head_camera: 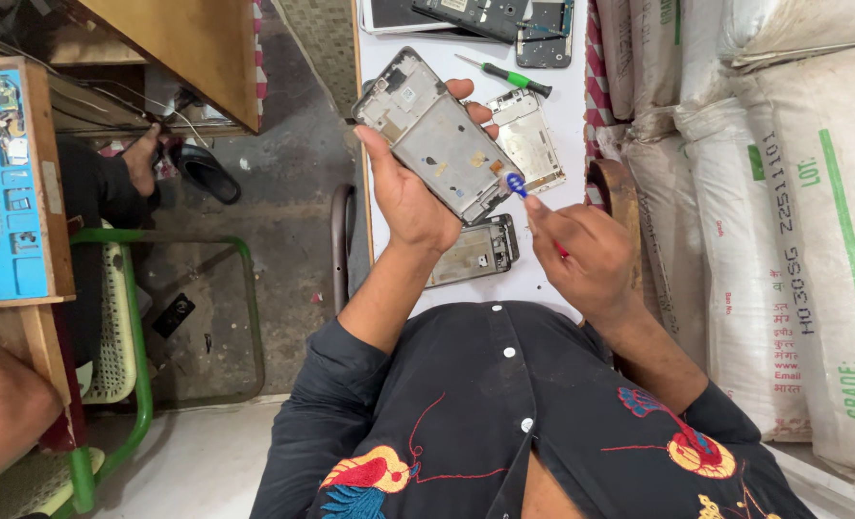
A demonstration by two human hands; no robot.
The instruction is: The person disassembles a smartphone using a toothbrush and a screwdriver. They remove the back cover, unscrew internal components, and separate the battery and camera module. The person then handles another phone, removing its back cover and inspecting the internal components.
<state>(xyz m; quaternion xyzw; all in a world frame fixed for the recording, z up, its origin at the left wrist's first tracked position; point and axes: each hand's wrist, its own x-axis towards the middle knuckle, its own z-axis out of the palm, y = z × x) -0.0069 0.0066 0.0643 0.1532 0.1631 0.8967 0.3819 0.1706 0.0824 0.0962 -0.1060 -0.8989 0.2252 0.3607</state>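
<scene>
My left hand (403, 187) grips a bare grey phone frame (434, 133), open side up, above the white table. My right hand (581, 252) pinches a small tool with a blue tip (516, 185) and a red handle, the tip touching the lower right edge of the frame. A second phone frame (477, 252) lies on the table under my hands. A silver back plate (531, 141) lies just beyond.
A green-handled screwdriver (510, 76) and more phone parts (504, 19) lie at the far end of the white table (562, 111). Stacked white sacks (793, 221) fill the right side. Left are a blue work mat (5, 192), a green-framed chair (130, 317) and another person's foot (144, 159).
</scene>
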